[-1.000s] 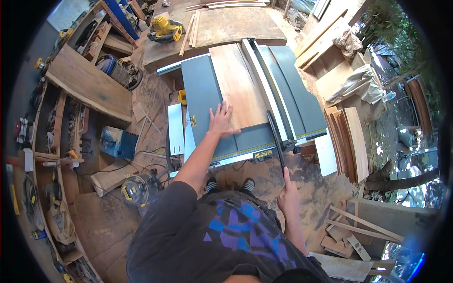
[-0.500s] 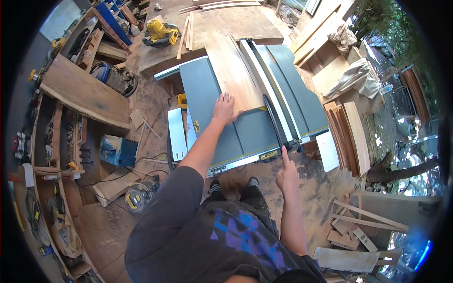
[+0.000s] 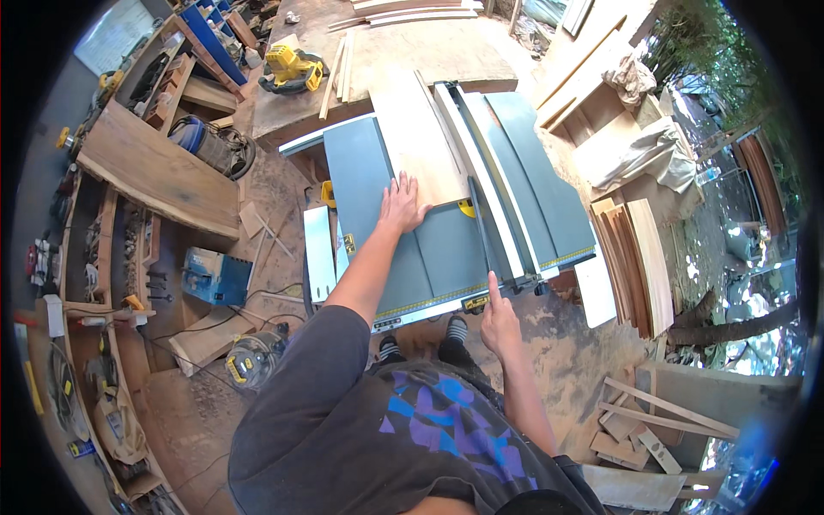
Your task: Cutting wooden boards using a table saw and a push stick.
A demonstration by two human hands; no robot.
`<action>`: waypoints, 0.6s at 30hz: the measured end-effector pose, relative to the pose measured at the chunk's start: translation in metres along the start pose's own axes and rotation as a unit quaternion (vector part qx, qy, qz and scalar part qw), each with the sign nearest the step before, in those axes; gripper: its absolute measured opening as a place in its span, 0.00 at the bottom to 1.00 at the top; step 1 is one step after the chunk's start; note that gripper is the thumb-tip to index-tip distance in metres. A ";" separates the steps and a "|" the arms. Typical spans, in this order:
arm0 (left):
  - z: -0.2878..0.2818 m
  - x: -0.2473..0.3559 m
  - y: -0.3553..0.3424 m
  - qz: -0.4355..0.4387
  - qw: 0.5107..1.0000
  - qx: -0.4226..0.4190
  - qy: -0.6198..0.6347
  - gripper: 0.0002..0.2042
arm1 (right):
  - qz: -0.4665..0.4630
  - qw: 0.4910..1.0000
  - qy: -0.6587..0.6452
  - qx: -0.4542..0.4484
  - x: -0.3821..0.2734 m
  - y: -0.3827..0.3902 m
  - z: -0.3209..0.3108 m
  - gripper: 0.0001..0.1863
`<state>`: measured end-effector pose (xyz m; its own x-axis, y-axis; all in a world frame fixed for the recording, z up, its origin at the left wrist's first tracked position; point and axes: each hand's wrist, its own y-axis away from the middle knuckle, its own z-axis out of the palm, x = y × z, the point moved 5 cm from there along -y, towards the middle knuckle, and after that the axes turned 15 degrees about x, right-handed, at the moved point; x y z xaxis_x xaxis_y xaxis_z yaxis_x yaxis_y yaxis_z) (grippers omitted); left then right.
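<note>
I stand at a grey table saw (image 3: pixel 446 257). My left hand (image 3: pixel 402 204) lies flat, fingers spread, on the near end of a pale wooden board (image 3: pixel 421 142) that rests on the saw top and reaches away from me. To the board's right runs a long white and black fence (image 3: pixel 493 215). My right hand (image 3: pixel 498 316) hovers at the saw's front edge near the fence's near end, index finger raised, holding nothing.
A workbench (image 3: pixel 386 60) with a yellow power tool (image 3: pixel 292 69) stands beyond the saw. Stacked planks (image 3: pixel 639 262) lean at the right. Wood slabs and shelves (image 3: pixel 154 172) fill the left. A blue box (image 3: pixel 215 276) and offcuts (image 3: pixel 644 425) lie on the dusty floor.
My left hand has pushed the board farther away across the saw top. My right hand let go of the fence's near end and now points a finger up.
</note>
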<state>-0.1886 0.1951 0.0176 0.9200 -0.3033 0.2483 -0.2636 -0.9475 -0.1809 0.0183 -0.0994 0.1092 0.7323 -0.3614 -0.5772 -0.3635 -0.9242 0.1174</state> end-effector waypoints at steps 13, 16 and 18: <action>0.010 -0.034 -0.063 -0.048 0.999 -0.012 0.001 0.44 | -0.050 0.997 -0.040 0.047 -0.028 -0.077 0.012 0.37; -0.001 -0.018 -0.060 -0.037 0.999 -0.007 0.010 0.44 | -0.062 0.995 -0.040 0.063 -0.040 -0.147 0.016 0.35; -0.004 -0.006 -0.033 -0.032 0.999 -0.005 0.011 0.44 | -0.071 0.992 -0.065 0.076 -0.063 -0.206 0.005 0.32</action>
<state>-0.1865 0.2280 0.0259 0.9283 -0.2438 0.2807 -0.2068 -0.9660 -0.1549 0.0440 0.1141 0.1170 0.7051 -0.2003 -0.6803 -0.3513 -0.9319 -0.0898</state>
